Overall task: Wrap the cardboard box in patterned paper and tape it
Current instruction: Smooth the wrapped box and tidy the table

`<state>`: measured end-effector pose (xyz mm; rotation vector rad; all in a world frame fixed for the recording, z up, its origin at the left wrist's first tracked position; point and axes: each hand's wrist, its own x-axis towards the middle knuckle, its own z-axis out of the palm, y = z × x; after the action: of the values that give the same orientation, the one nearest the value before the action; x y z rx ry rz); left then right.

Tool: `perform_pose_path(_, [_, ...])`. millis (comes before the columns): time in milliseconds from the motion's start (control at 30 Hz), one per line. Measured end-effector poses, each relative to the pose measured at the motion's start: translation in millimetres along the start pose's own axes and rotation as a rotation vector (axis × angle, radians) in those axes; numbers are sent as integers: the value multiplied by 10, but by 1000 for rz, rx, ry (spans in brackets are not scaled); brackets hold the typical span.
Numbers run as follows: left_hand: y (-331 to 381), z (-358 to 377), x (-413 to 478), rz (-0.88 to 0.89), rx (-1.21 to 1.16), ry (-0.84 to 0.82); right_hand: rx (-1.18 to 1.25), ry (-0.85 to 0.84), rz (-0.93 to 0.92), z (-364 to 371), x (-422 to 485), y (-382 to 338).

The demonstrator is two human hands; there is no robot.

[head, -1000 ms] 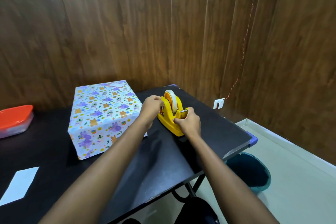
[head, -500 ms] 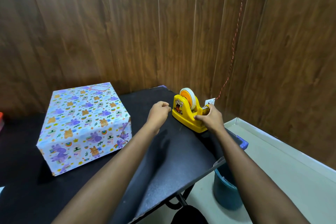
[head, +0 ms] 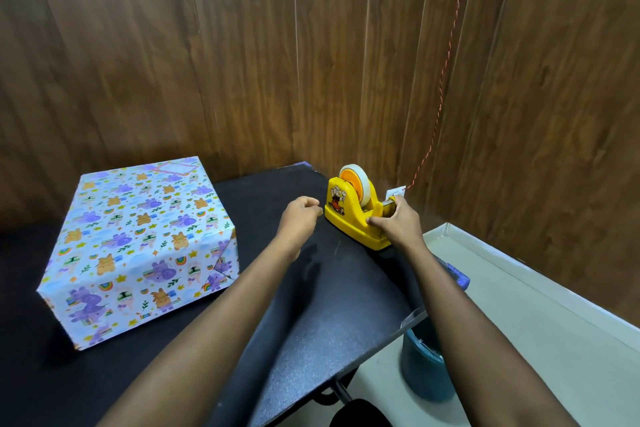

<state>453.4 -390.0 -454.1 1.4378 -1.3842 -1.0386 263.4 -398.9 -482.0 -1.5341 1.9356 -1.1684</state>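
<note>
Note wood-panel wall [head: 242, 45] across rear & R side. Below it, black table [head: 311, 322], w/ pale floor [head: 519, 322] to the R.

Locate wrapped box [head: 138, 239] on L part of table top, flat on its base, covered on all visible faces in patterned paper [head: 114, 204] (purple & orange animal print on white). Folded end flap facing front-R. Positioned well apart from both hands, to the L of L hand, w/ bare table top between box & fingers.

Find blue bin [head: 422, 367] on floor under table's R edge, partly hidden by R forearm.

Locate yellow tape dispenser [head: 349, 215] near table's far R corner, upright, w/ tape roll [head: 360, 180] seated in its top.

See R hand [head: 398, 224] gripping dispenser at cutter end: thumb on near side, fingers wrapped over top & far side.

See L hand [head: 299, 218] just beside dispenser's opposite end, apart from it by a thin gap. Fingers curled in, thumb tip against forefinger. Cannot tell whether any tape sits pinched there.

Note thin red cord [head: 446, 69] running down wall to small white wall plate [head: 394, 191], just behind dispenser.
</note>
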Motion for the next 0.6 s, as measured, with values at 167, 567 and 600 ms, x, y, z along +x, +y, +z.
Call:
perform_pose_path(167, [33, 3, -9, 6, -16, -2, 5, 11, 9, 12, -10, -13])
perform_pose_path(567, [93, -26, -70, -7, -64, -20, 56, -37, 68, -17, -81, -56])
perform_pose_path(600, [96, -40, -82, -5, -70, -21, 64, -8, 50, -30, -106, -82])
